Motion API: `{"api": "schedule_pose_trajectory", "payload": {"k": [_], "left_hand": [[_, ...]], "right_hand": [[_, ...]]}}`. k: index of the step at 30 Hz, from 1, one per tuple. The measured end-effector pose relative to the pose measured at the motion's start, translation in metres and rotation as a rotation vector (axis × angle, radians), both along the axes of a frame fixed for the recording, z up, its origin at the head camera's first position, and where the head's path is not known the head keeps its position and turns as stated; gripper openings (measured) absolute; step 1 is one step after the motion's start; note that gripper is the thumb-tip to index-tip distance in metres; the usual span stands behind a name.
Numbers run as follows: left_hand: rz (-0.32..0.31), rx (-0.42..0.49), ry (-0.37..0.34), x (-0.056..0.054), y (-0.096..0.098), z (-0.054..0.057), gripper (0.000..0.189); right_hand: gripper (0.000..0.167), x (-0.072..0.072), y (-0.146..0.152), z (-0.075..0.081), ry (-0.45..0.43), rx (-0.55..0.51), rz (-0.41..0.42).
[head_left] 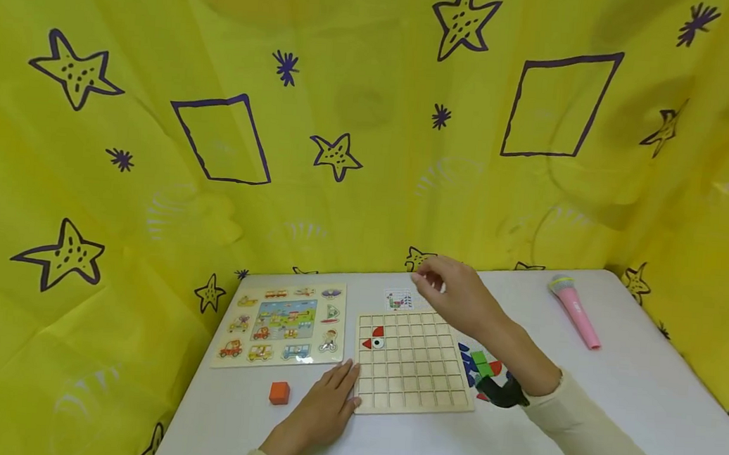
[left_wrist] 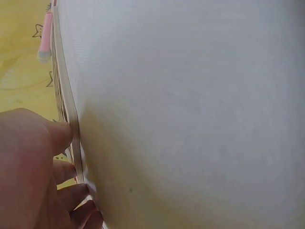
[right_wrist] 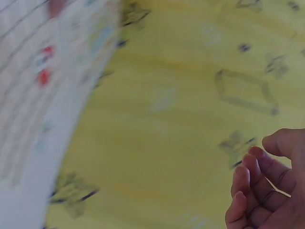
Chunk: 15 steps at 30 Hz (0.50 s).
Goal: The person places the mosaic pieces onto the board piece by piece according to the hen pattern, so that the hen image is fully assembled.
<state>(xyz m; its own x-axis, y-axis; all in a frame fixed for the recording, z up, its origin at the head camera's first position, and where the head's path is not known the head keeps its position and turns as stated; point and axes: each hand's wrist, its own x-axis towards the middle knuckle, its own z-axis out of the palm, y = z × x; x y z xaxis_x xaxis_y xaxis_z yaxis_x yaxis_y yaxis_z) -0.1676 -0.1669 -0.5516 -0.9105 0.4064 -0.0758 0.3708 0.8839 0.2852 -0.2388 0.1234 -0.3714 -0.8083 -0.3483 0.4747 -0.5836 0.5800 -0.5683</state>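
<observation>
left hand (head_left: 324, 404) at grid board (head_left: 414, 372), right hand (head_left: 458, 294) raised.
left fingers fairly straight, touching board's left edge; orange cube (head_left: 279, 393) further left; board mid-table, red pieces (head_left: 379, 331) and eye piece (head_left: 378, 343) far left on it; right fingers loosely curled, narrow thumb gap, holding nothing; card (head_left: 398, 300) beyond board.

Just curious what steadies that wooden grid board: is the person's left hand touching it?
Touching. The left wrist view shows it: the left hand has its thumb against the edge of the wooden grid board, with no visible gap.
</observation>
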Motion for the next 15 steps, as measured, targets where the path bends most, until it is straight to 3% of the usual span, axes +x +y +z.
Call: {"api": "schedule_pose_trajectory", "payload": {"k": [4,8,15], "left_hand": [[0.001,-0.008,-0.005,0.002,0.000,0.001,0.066],[0.001,-0.011,-0.001,0.001,-0.001,0.001,0.067],[-0.003,-0.004,-0.009,-0.001,0.000,-0.002,0.067]], "right_hand": [[0.009,-0.019,0.044,-0.042,-0.119,0.075,-0.098],[0.016,-0.032,0.083,-0.074,-0.213,0.136,-0.168],[0.032,-0.042,0.133,-0.119,-0.477,0.279,-0.150]]}}
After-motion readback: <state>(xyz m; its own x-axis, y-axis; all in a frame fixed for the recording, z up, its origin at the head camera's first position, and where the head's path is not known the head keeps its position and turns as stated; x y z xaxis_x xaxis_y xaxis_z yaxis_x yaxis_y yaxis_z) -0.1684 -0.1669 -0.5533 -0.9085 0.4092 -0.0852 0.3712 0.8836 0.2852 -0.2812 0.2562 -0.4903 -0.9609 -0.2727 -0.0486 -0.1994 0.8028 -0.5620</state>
